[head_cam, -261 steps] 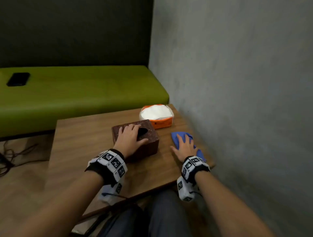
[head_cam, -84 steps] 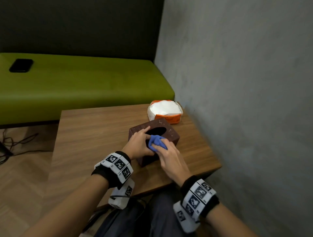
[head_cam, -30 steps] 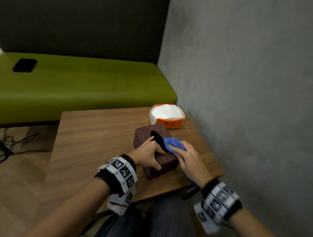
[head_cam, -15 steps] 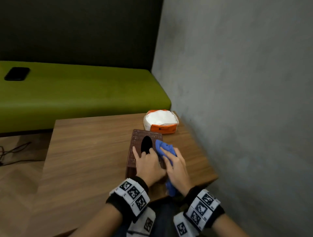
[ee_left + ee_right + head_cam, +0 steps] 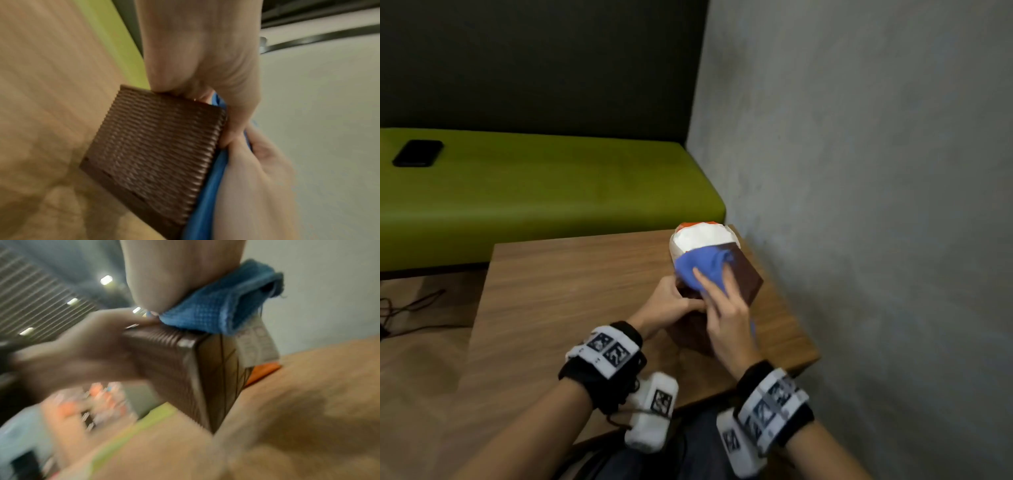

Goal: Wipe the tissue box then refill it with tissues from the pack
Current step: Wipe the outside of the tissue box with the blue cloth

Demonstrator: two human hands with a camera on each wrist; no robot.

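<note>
The brown woven tissue box (image 5: 746, 277) stands tipped up on the table, its smooth underside turned toward the wall. My left hand (image 5: 674, 305) grips its near left edge, fingers curled over the rim (image 5: 195, 91). My right hand (image 5: 726, 308) lies with straight fingers on the blue cloth (image 5: 705, 267) and presses it against the box's upward face. The left wrist view shows the box's ribbed side (image 5: 152, 146) with the cloth (image 5: 207, 194) squeezed between it and my right palm. The orange and white tissue pack (image 5: 702, 236) sits just behind the box, partly hidden.
The wooden table (image 5: 571, 291) stands in a corner against a grey wall (image 5: 859, 205) on the right. A green bench (image 5: 551, 192) runs behind it, with a black phone (image 5: 417, 153) lying at its left end. Cables (image 5: 400, 308) lie on the floor at left.
The box lay flat with its opening up half a second ago; now it is tipped up toward the pack. My right hand slid the cloth farther along the box.
</note>
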